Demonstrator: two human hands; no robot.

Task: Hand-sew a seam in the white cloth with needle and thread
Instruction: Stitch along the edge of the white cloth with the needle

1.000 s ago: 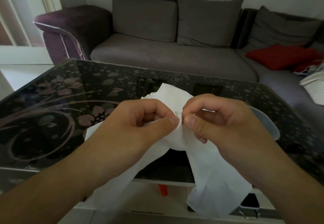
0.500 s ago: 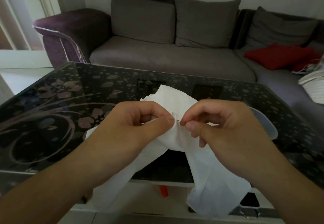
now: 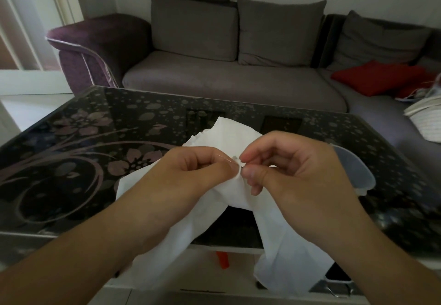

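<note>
Apparently mid-stitch: left hand (image 3: pixel 191 173) pinching white cloth (image 3: pixel 229 135) fold above glass table (image 3: pixel 71 137), right hand (image 3: pixel 293 171) fingertips pinching needle (image 3: pixel 241 165) at fold, thread too fine to see, seam prob. mostly left.

needle too small to make out, thread unseen, white cloth (image 3: pixel 238 199) partly behind both hands

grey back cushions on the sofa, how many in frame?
3. One grey cushion at the left under the headrest, a second beside it in the middle, a third on the right section behind the red cushion. More may lie beyond the right edge.
</note>
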